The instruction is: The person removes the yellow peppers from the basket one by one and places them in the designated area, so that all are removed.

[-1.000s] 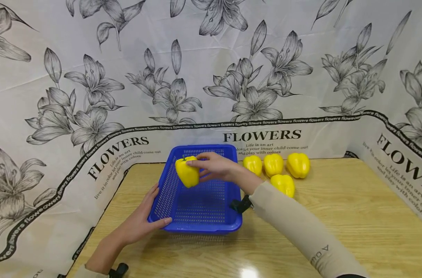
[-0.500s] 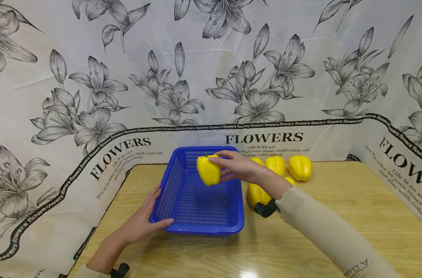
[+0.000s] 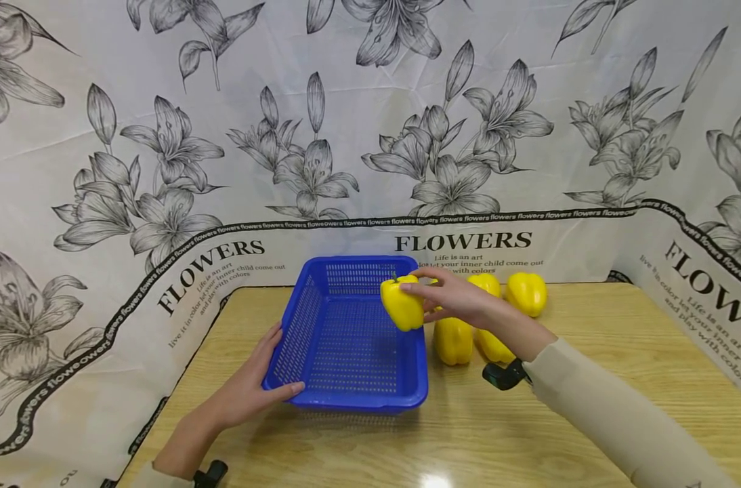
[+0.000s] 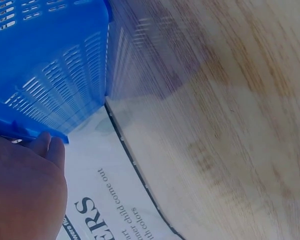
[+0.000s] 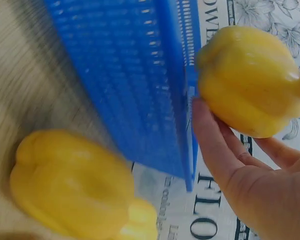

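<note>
My right hand [image 3: 456,296] holds a yellow bell pepper [image 3: 402,303] up at the right rim of a blue plastic basket, its green stem pointing up. In the right wrist view, fingers and thumb wrap the held bell pepper [image 5: 252,80] beside the basket's wall [image 5: 115,70]. At the basket's near left corner, my left hand [image 3: 242,386] grips the blue basket [image 3: 358,401], thumb on the front rim and fingers along the left side. The left wrist view shows the fingers [image 4: 52,147] of that hand at the rim.
Several more yellow bell peppers, such as a near one [image 3: 452,342] and a far one [image 3: 525,295], lie right of the basket on the wooden table [image 3: 590,379]. The right hand partly covers some. A flower-printed cloth [image 3: 328,203] stands behind and at both sides.
My right hand has carried the bell pepper rightward, from over the basket's left part to its right rim. The left hand has kept its grip on the basket.
</note>
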Demonstrator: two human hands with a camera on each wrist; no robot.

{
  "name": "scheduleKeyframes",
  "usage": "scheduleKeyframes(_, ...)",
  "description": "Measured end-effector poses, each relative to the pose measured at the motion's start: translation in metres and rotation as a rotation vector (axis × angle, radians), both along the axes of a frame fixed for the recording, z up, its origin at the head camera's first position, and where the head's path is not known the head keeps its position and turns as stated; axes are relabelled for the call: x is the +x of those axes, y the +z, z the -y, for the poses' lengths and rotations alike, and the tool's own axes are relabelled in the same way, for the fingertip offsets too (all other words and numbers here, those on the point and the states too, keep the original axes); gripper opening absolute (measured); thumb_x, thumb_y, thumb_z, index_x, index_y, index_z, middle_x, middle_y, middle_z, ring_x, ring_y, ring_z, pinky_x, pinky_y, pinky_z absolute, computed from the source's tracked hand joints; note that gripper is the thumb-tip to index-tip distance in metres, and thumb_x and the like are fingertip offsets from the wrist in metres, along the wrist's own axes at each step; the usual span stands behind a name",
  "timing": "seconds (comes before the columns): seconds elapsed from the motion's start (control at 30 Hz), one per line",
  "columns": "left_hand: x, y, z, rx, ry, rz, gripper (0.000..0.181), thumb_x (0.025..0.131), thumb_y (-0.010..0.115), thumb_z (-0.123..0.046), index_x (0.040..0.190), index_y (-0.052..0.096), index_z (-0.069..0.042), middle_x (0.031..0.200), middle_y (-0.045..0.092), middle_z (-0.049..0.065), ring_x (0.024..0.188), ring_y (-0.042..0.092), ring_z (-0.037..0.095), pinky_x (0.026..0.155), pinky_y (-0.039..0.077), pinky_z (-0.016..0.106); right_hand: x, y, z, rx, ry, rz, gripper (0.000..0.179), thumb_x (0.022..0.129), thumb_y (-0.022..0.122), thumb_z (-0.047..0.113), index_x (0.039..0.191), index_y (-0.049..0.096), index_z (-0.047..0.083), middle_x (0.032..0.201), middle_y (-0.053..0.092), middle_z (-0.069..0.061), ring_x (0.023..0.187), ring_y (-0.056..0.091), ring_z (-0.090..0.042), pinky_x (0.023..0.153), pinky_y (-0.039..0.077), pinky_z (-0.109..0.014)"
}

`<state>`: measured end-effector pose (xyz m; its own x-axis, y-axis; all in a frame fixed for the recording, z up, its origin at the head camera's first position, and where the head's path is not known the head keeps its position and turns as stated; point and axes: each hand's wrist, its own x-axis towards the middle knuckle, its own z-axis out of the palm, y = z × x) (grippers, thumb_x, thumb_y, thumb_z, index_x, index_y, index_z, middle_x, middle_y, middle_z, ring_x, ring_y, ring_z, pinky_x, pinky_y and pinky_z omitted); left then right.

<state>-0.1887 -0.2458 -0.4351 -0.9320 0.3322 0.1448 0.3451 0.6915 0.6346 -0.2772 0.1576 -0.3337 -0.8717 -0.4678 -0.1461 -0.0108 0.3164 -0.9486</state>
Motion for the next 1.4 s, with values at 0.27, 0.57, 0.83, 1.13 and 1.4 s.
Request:
scheduleKeyframes(0.27, 0.002, 0.001, 0.002, 0.014, 0.001, 0.014, 0.107, 0.09, 0.073, -0.056, 0.166, 0.008, -0.019, 0.172, 0.002, 0.003, 0.154, 0.016, 0.04, 0.114, 0.027, 0.069, 0.006, -0.005, -0.023, 0.05, -0.042, -0.024, 0.084, 0.097, 0.068, 0.048, 0.16, 0.03, 0.007, 0.146, 0.052, -0.023, 0.123, 0.058, -0.041, 0.092, 0.058, -0.046)
scheduleKeyframes(0.57, 0.005, -0.001, -0.001, 0.026, -0.001, 0.014, 0.105, 0.09, 0.075, -0.048, 0.166, 0.009, -0.018, 0.172, 0.003, 0.003, 0.154, 0.016, 0.039, 0.115, 0.026, 0.069, 0.014, 0.002, -0.06, 0.07, -0.085, -0.029, 0.086, 0.101, 0.063, 0.048, 0.162, 0.023, 0.003, 0.154, 0.039, -0.029, 0.122, 0.054, -0.042, 0.095, 0.057, -0.047)
scheduleKeyframes(0.83, 0.008, -0.001, 0.0, 0.022, 0.013, 0.009, 0.105, 0.09, 0.074, -0.05, 0.166, 0.01, -0.014, 0.172, 0.003, 0.007, 0.153, 0.016, 0.043, 0.114, 0.026, 0.07, 0.017, 0.007, -0.098, 0.087, -0.132, -0.023, 0.089, 0.103, 0.056, 0.05, 0.164, 0.012, 0.003, 0.156, 0.033, -0.031, 0.123, 0.057, -0.042, 0.096, 0.056, -0.047)
scheduleKeyframes(1.13, 0.004, -0.001, -0.002, 0.024, 0.01, 0.02, 0.106, 0.09, 0.075, -0.051, 0.166, 0.009, -0.02, 0.172, 0.002, 0.002, 0.154, 0.018, 0.039, 0.115, 0.028, 0.067, 0.022, 0.002, -0.141, 0.132, -0.18, -0.056, 0.08, 0.105, 0.05, 0.052, 0.161, 0.023, 0.001, 0.147, 0.042, -0.03, 0.111, 0.063, -0.034, 0.093, 0.058, -0.047)
scheduleKeyframes(1.4, 0.003, 0.002, -0.002, 0.016, -0.003, 0.0, 0.105, 0.091, 0.073, -0.052, 0.166, 0.008, -0.018, 0.172, 0.002, 0.005, 0.153, 0.018, 0.043, 0.114, 0.027, 0.069, 0.025, -0.012, -0.179, 0.203, -0.248, -0.061, 0.087, 0.106, 0.045, 0.054, 0.157, 0.016, -0.01, 0.142, 0.041, -0.034, 0.109, 0.065, -0.031, 0.09, 0.059, -0.045)
